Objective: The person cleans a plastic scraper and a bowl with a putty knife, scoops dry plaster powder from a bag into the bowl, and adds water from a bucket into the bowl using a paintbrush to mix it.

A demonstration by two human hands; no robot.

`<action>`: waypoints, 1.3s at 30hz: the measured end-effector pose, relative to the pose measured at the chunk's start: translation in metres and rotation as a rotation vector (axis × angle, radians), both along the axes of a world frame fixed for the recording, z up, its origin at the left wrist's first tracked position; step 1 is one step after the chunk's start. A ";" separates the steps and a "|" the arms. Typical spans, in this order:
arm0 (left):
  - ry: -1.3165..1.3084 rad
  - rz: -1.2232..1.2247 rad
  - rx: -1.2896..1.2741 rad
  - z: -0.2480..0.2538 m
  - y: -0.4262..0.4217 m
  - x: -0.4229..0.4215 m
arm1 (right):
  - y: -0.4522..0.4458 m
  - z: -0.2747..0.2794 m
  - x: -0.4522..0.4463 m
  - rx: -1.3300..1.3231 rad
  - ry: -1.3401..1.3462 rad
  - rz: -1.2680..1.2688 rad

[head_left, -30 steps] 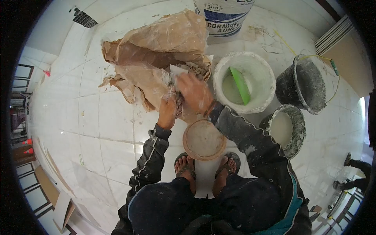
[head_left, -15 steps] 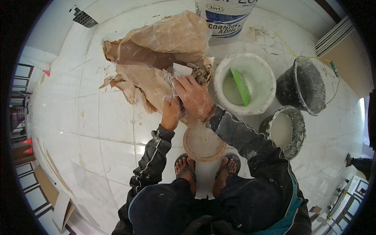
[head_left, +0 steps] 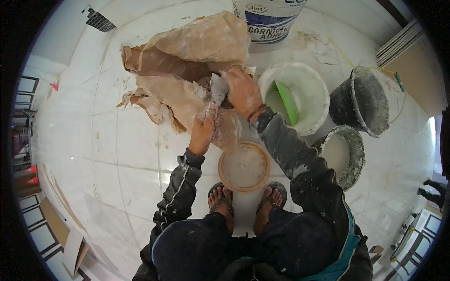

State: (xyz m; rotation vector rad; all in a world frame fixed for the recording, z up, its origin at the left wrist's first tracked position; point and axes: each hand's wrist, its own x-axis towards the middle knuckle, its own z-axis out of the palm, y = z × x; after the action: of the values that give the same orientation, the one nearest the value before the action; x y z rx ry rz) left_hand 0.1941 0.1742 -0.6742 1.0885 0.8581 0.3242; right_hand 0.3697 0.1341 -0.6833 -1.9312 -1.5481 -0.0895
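Note:
My left hand [head_left: 202,131] is closed round the handle of a putty knife [head_left: 218,88], whose pale-smeared metal blade points up over the mouth of a torn brown paper bag [head_left: 194,40]. Just right of the blade, my right hand [head_left: 243,91] is over the bag's right end; its fingers are blurred and partly hidden, and I cannot tell whether they touch the blade. Grey lumps in the bag are mostly covered by that hand. Below the bag, a round tan tub [head_left: 244,167] with a pale crust stands on the floor in front of my feet.
A white bucket [head_left: 316,100] to the right holds a flat green plastic piece [head_left: 287,102]. Beside it stand a dark bucket [head_left: 346,100] and a smaller crusted bucket [head_left: 358,159] of pale mix. A printed white container [head_left: 269,23] stands behind. Boards [head_left: 405,58] lean at right.
My right hand has moved up and right, off the lower part of the putty knife, uncovering more of the blade and the tub. My left hand has stayed nearly in place.

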 end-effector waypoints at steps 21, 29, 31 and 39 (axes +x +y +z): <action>0.088 -0.018 0.922 -0.010 0.007 0.009 | -0.026 0.014 -0.017 -0.032 -0.109 0.044; 0.093 -0.019 0.944 -0.022 0.006 0.003 | -0.031 0.017 -0.026 -0.025 -0.055 0.040; 0.033 -0.015 0.958 -0.023 0.010 0.004 | -0.029 0.018 -0.026 0.011 -0.083 0.132; 0.056 -0.009 0.920 -0.019 0.002 0.011 | -0.022 0.017 -0.023 0.018 -0.161 0.109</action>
State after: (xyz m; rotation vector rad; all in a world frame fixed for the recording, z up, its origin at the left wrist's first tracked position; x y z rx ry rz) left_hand 0.2056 0.1762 -0.6928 1.9537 0.7550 0.7218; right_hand 0.3467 0.1116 -0.6663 -1.8600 -1.7482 -0.2168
